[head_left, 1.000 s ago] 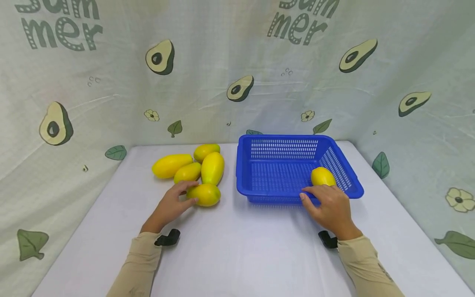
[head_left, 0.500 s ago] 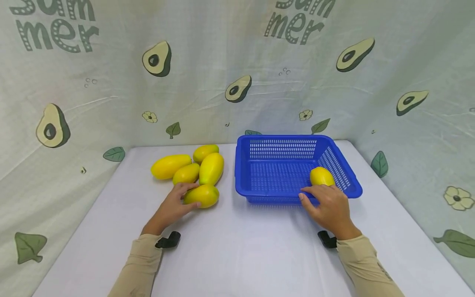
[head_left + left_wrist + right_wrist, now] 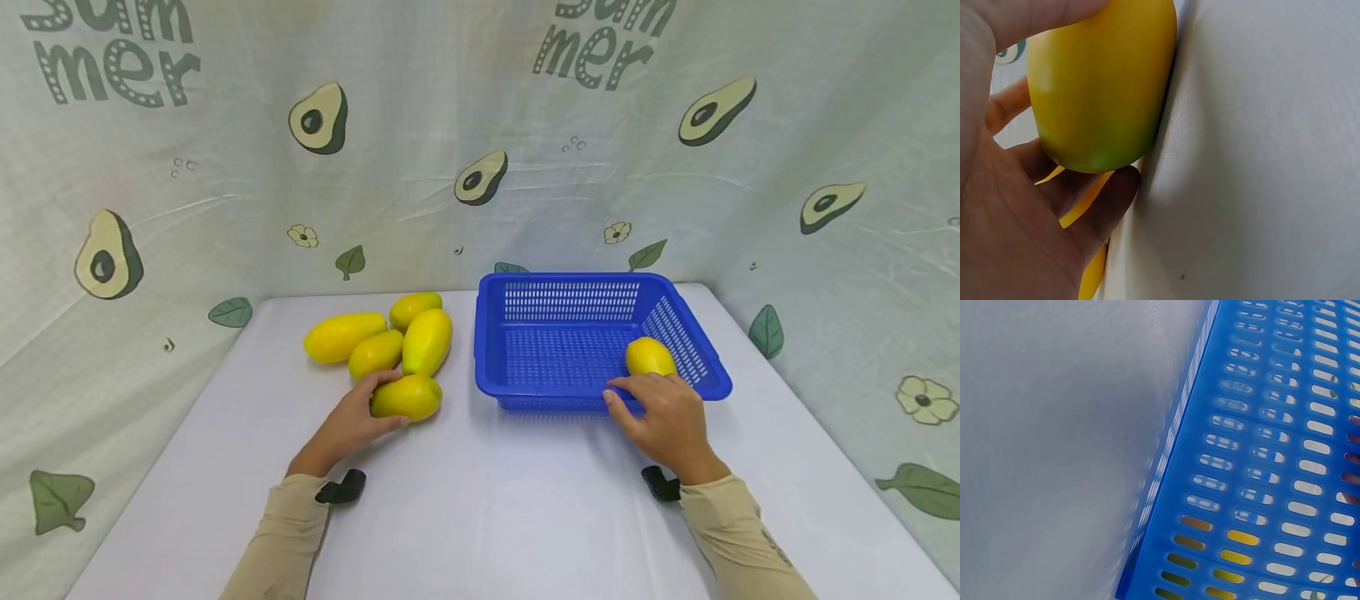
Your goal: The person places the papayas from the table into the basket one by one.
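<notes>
My left hand [image 3: 354, 423] holds a yellow mango [image 3: 408, 397] low at the table, thumb on its near side and fingers round its far side. In the left wrist view this mango [image 3: 1104, 87] shows a greenish end. To the right, my right hand [image 3: 666, 417] lies over the front rim of a blue perforated basket [image 3: 491, 333], fingers reaching inside. Through the holes in the right wrist view, parts of fingers [image 3: 1352, 477] show behind the basket wall. Another yellow mango [image 3: 649, 357] lies in the basket's right front corner, partly hidden by my right hand.
Several more yellow fruits lie bunched behind my left hand: a long one [image 3: 345, 337], a small one [image 3: 377, 354], an upright-lying one [image 3: 427, 342] and one at the back [image 3: 415, 309]. A printed cloth [image 3: 405, 208] walls the white table [image 3: 487, 508].
My left hand has closed round the mango and drawn it slightly left and nearer, a little apart from the other fruits. The right hand and basket stay in place.
</notes>
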Demonstrator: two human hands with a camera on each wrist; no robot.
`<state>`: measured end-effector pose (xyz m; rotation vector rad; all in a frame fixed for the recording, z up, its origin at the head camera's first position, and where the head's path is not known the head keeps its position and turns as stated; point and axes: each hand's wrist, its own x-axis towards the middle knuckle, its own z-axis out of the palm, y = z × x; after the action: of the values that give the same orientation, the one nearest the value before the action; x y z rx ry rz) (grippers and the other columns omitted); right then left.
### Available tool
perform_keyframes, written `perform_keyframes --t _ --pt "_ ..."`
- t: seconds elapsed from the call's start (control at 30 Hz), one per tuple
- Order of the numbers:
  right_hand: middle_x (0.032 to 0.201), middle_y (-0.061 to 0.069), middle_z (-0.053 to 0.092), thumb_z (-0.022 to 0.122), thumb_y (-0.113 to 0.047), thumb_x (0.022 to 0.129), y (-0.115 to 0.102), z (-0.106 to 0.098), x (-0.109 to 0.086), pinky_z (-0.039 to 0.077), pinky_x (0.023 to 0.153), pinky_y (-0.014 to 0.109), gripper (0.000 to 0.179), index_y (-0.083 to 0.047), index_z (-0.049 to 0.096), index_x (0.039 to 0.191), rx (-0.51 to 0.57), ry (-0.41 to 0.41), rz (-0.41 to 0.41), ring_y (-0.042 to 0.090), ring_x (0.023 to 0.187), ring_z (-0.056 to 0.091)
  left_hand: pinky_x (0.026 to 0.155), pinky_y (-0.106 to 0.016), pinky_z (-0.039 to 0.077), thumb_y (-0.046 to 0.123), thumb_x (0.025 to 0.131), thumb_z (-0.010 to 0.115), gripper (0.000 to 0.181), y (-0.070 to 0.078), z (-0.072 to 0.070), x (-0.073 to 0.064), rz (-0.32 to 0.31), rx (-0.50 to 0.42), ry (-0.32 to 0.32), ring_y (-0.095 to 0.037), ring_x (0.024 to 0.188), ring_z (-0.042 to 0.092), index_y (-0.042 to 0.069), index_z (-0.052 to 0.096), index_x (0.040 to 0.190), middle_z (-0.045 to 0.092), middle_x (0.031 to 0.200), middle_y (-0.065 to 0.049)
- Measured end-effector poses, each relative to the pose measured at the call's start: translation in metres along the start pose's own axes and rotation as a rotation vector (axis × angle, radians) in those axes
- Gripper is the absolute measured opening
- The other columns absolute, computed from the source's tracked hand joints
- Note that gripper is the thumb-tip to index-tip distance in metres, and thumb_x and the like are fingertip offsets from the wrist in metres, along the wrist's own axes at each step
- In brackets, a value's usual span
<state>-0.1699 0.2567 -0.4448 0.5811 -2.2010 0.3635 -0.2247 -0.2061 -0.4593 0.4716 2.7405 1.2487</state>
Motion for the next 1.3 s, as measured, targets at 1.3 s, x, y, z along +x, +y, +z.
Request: perform_keyframes --t 1.3 --pt "0.084 0.007 0.075 0.059 -0.039 0.091 0.0004 0.0014 -0.0005 0.054 0.063 0.045 0.037 -0.006 0.077 0.092 0.009 0.014 0.005 0.027 0.076 0.072 0.109 -0.060 0.033 0.059 0.078 0.079 0.089 -0.0035 0.0008 -0.0005 0.014 0.047 0.010 -0.030 0.129 0.047 0.018 0.045 0.149 0.048 0.148 -0.007"
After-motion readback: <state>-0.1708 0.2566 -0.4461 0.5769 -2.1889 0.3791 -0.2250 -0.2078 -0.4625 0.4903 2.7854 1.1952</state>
